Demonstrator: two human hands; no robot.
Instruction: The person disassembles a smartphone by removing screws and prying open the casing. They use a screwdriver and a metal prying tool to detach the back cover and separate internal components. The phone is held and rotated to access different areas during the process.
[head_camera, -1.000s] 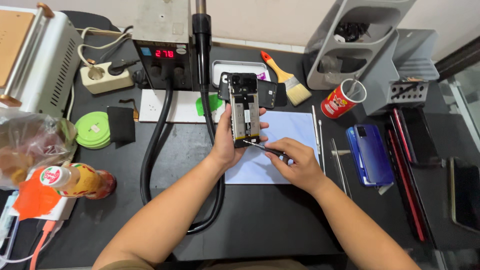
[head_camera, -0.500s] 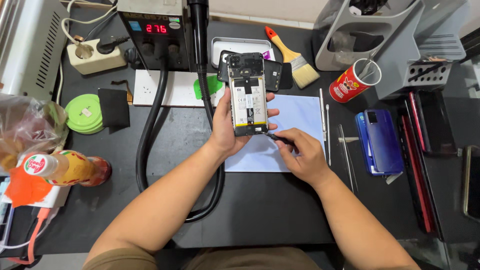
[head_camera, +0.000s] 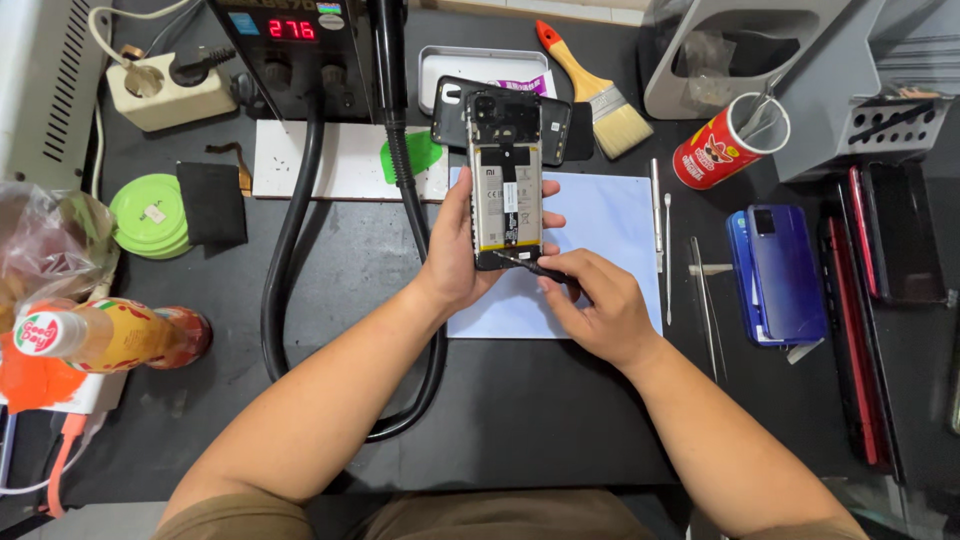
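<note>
Your left hand (head_camera: 462, 262) still clasps the opened phone (head_camera: 505, 180), while your right hand (head_camera: 592, 305), pinching the dark tool (head_camera: 528, 264), has moved its tip to the phone's bottom edge.

Dark workbench (head_camera: 560, 420) carries a pale blue mat (head_camera: 610, 215), paintbrush (head_camera: 592, 88), blue phone (head_camera: 785, 272) and green tape roll (head_camera: 148, 213)

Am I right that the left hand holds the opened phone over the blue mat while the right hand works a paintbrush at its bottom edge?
Not quite. The right hand holds a thin dark tool, not a paintbrush; the paintbrush lies untouched near the back of the table. The rest stands: the left hand holds the opened phone over the blue mat, as the head view shows.
</note>
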